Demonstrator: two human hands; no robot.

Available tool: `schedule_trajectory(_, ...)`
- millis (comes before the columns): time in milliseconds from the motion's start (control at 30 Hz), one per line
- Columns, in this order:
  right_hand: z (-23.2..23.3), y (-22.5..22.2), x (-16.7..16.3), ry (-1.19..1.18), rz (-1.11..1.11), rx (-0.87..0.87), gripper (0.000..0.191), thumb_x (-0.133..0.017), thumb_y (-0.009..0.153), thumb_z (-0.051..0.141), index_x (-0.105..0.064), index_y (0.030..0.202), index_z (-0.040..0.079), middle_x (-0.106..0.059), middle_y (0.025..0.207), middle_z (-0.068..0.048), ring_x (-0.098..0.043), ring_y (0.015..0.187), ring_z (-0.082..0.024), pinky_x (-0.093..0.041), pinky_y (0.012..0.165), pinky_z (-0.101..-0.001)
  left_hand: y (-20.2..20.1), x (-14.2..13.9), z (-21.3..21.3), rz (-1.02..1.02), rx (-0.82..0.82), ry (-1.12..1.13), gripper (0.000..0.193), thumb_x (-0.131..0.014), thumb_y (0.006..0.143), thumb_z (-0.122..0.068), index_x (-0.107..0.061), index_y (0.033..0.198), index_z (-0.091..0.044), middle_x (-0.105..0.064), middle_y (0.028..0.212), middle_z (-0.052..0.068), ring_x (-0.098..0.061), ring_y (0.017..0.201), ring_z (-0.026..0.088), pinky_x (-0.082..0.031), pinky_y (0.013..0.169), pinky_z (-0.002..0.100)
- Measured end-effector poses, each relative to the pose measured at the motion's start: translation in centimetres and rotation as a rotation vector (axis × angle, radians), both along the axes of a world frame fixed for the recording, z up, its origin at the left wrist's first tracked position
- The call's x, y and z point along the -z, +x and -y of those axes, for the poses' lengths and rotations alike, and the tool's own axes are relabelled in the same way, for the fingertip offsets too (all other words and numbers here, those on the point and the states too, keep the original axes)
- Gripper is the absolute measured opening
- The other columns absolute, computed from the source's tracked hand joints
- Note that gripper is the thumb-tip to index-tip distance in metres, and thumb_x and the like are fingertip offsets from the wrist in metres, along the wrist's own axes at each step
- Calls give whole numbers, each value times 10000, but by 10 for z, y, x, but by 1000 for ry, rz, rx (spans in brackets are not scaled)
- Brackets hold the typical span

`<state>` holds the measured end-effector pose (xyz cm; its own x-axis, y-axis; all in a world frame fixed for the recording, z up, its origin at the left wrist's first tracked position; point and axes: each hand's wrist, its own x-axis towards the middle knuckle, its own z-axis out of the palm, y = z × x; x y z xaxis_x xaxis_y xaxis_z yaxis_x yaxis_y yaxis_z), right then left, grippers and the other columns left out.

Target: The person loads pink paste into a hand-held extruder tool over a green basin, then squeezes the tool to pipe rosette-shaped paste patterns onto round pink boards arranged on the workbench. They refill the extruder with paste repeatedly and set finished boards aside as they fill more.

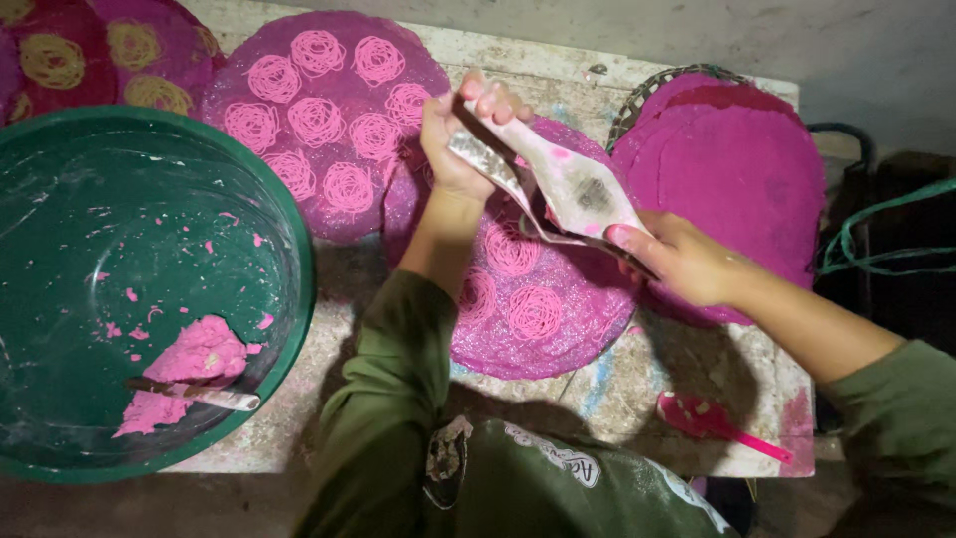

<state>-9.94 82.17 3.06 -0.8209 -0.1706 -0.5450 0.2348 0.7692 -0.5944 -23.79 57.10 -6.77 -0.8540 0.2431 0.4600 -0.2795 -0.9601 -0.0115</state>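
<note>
Hands: left hand [456, 139] clenched round the top end of a metal press [563, 189], right hand [682, 261] grasping its lower end; both hold it tilted above the middle tray [518, 299].
Press: smeared with pink dough, held in the air, not touching the tray below it (the nozzle side is hidden, so whether dough is coming out cannot be told).
Middle tray: round, woven, purple-pink, at the centre of the bench [617, 384], with pink noodle coils [523, 289] on its near half.
Back tray: another tray [324, 110] toward the far edge, full of coils, its rim overlapped by the middle tray.
Right stack: plain pink trays [732, 169] at the far right corner, on a dark wire rack.
Left corner: trays with yellow coils [90, 55] at the far left corner.
Basin: green basin [149, 289] over the near left edge, holding a lump of pink dough [194, 359] and a stick [194, 393].
Scraper: pink scraper [712, 423] near the near right corner, its handle jutting over the edge.
Risk, coils: I judge a tilted press could lay a coil over one already there and fuse the two.
Risk, grip: dough on the metal makes it slick; a slip would drop the press on the soft coils.
Risk, edge: a sleeve could knock the scraper off, and the basin overhangs the edge.
Labels: no packages or signs on the bench; the only print is a pale patch on the person's green shirt [558, 463], at the bottom of the view.
</note>
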Motion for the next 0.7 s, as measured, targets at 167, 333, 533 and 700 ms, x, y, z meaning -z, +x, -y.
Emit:
schedule_trajectory(167,-3,-4,11,-315,-87,-106,601,-426,1001,582,-655,928,32,-669,769,-52,-640,719,-162,-530,675,-353,-3,10,18,355,76,-558,506,-331,913,-461,-634,991,-63,-681,881,105,-645,856,229,-536,868,392)
schedule_trajectory(333,-9,-4,26,-308,-170,-168,593,-420,1016,586,-663,943,50,-689,774,-49,-664,746,-152,-539,730,-325,27,63,22,164,295,-1352,807,-185,1054,-659,-602,1212,14,-689,886,74,-434,533,72,-310,425,266)
schedule_trajectory(533,-26,-5,48,-285,-247,-64,662,-397,987,653,-654,1009,44,-690,791,-54,-658,726,-170,-536,681,-329,87,45,52,-151,-207,-1906,677,-258,1028,-521,-316,1575,-127,-753,1097,87,-496,461,87,-414,463,258)
schedule_trajectory(700,-50,11,45,-585,33,-112,827,-297,1000,715,-732,1052,14,-767,848,-83,-718,755,-188,-575,674,-332,87,-18,47,105,-137,-1477,680,-461,1014,-442,-442,1569,-50,-640,1475,110,-657,899,192,-547,827,349)
